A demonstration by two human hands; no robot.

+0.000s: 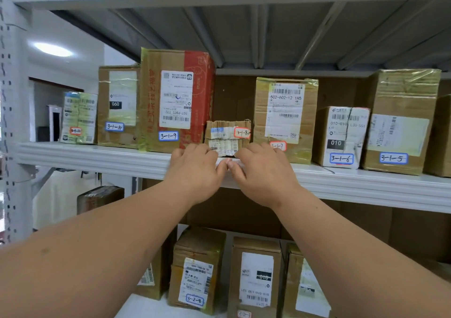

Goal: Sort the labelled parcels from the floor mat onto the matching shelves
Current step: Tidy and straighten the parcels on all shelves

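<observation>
Seating the small 3-1-8 parcel in its slot on the upper shelf.

Left hand (195, 168) and right hand (262, 171) up at the shelf lip (97, 157), fingers bent over the lower front corners of the small flat 3-1-8 parcel (228, 135), thumbs nearly meeting below it; whether gripping or only pushing, hard to tell. Parcel already on the shelf, between the tall red-and-brown 3-1-9 box (175, 100) and the taped 3-1-7 box (285, 117). Best to press evenly from both corners, slide straight back, keep the red-edged label (242, 132) facing out, stop flush with the neighbours' fronts. Likely risks: skewing into 3-1-9, or leaving the front edge overhanging.
</observation>
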